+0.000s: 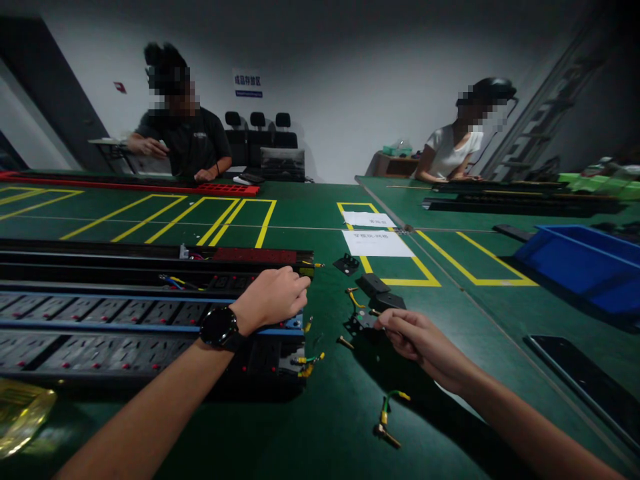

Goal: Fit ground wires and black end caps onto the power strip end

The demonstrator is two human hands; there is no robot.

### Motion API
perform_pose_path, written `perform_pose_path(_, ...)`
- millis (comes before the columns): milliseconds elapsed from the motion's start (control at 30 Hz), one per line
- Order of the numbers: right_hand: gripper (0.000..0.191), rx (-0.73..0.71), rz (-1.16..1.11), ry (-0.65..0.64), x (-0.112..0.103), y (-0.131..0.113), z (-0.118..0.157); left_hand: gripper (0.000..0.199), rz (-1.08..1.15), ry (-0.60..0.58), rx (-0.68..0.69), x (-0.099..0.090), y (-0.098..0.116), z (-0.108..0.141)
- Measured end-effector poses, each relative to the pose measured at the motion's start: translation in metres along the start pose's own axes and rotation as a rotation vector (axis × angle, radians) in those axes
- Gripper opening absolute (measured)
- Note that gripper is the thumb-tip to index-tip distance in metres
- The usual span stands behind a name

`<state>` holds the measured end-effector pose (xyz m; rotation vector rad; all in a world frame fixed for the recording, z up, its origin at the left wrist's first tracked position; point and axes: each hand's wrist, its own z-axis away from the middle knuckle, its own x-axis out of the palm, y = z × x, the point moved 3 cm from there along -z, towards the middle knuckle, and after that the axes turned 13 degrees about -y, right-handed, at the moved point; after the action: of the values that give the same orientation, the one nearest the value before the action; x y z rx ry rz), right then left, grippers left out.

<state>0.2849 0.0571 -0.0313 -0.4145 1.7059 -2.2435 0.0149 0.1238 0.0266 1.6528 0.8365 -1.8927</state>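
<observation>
My left hand (274, 295), with a black watch at the wrist, rests over the right ends of the long socket strips (125, 313), its fingers curled near a yellow-green wire end; what they hold, if anything, is hidden. Farther right, my right hand (417, 339) pinches a small brass-coloured piece (375, 312) above a dark metal plate (363, 320). Black end pieces (374, 285) lie just beyond it. Between my hands a brass screw (346, 343) lies on the table. A green-yellow wire (387, 403) with a screw at its end lies nearer to me.
Blue bin (585, 267) and dark phone-like slab (585, 373) are at the right. White papers (377, 243) lie ahead on the green table (310, 213). Two people (195, 143) work across it. Yellow tape roll (23, 413) is at the lower left.
</observation>
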Motion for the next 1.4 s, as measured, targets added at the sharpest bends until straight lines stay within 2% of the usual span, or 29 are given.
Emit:
perform_pose_path(267, 0.036, 0.007, -0.008, 0.012, 0.0004, 0.0001, 0.0004, 0.029, 0.006, 0.020, 0.016, 0.0040, -0.0011, 0.0003)
perform_pose_path(933, 0.040, 0.022, -0.002, 0.000, -0.0006, 0.0011, -0.0002, 0.030, 0.007, -0.036, -0.031, 0.0001, -0.0003, -0.0012)
perform_pose_path(1400, 0.038, 0.010, -0.008, -0.007, -0.0009, 0.0011, 0.0001, 0.030, 0.014, -0.004, -0.017, 0.0019, -0.0011, -0.0003)
